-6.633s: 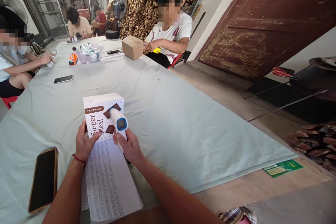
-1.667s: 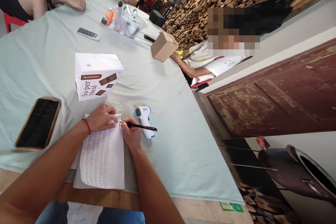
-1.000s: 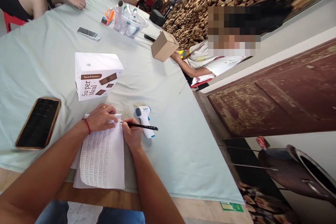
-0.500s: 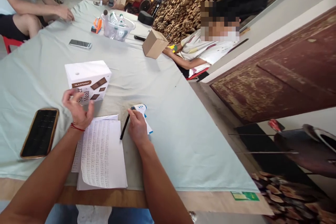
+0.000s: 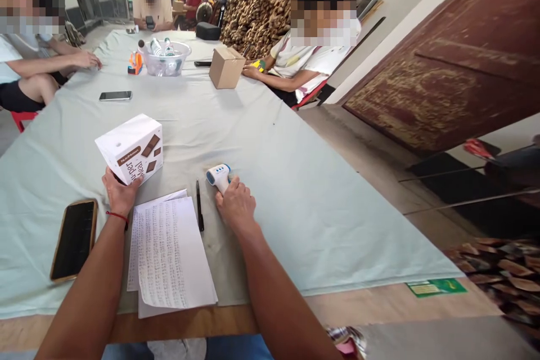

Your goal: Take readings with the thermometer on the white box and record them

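Note:
My left hand (image 5: 121, 191) grips the lower near edge of a white NutriMotion box (image 5: 134, 149), which is tilted on the table. Chocolate pieces are printed on its side. My right hand (image 5: 237, 205) is wrapped round the handle of a white and blue infrared thermometer (image 5: 219, 176), its head pointing up and left. Between my arms lie handwritten paper sheets (image 5: 172, 253), stacked a little askew. Just right of them rests a black pen (image 5: 199, 208). A dark phone in a brown case (image 5: 75, 241) lies left of my left wrist.
Farther back are another phone (image 5: 115, 95), a clear basin of bottles (image 5: 166, 63), an orange tape dispenser (image 5: 135, 63) and a cardboard box (image 5: 226, 68). People sit at the left, far end and right, one holding a yellow object (image 5: 257, 66). Firewood (image 5: 253, 11) is piled behind.
My left hand has closed on the white box and tilted it. My right hand has put down the pen beside the sheets and taken hold of the thermometer. The camera view has shifted.

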A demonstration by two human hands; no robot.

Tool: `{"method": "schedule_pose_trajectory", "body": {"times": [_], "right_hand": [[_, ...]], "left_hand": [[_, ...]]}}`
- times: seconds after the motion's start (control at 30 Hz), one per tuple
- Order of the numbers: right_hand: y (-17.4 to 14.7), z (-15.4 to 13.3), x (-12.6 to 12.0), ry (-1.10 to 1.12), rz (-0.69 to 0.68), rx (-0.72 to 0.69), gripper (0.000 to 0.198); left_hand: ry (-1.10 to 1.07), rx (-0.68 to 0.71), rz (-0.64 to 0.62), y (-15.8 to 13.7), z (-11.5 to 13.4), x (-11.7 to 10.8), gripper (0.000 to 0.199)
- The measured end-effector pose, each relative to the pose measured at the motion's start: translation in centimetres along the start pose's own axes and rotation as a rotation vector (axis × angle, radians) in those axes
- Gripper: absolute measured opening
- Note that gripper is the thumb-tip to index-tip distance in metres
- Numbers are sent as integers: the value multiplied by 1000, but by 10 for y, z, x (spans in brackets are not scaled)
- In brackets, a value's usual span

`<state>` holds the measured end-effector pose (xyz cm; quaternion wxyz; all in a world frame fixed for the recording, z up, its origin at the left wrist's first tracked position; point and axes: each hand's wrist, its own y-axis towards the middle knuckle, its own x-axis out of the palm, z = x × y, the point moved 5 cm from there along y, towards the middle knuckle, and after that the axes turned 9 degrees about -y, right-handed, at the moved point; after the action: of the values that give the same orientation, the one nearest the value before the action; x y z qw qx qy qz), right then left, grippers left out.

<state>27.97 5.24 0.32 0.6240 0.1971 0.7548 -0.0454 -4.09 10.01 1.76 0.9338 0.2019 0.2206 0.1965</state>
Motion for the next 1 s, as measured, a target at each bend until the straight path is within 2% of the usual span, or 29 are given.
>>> {"method": "schedule_pose_trajectory", "body": {"times": [0.07,0.1,0.17,0.27,0.3,0.37,0.43,0.5,0.67,0.83,1.0], "right_hand": [[2,-4,-3,44,-105,24,51],[3,-8,-7,106,-139,38,48],[0,-18,-15,349,-157,64,48],[-13,-40,-27,927,-148,26,42],[-20,-49,-28,1112,-187,-10,36],[-36,-68,-25,1381,-348,-100,18],[-49,-81,-20,1508,-467,-135,12],[-55,-87,-14,1501,-502,-115,14],[-51,-86,-7,1368,-492,-105,27],[-49,-85,-10,1300,-475,-175,29],[-51,-83,-9,1276,-487,-145,30]], "left_hand": [[-85,-118,127,-3,3,-4,74],[-141,-167,147,-4,7,-4,71],[-270,-222,95,-8,15,3,64],[-381,-227,-6,-12,26,13,60],[-386,-218,-46,-14,28,17,60],[-344,-204,-114,-16,29,22,60],[-289,-199,-148,-16,28,24,61],[-271,-193,-153,-16,28,24,61],[-253,-171,-141,-13,28,23,61],[-246,-166,-152,-14,28,24,61],[-235,-155,-165,-14,30,26,60]]}}
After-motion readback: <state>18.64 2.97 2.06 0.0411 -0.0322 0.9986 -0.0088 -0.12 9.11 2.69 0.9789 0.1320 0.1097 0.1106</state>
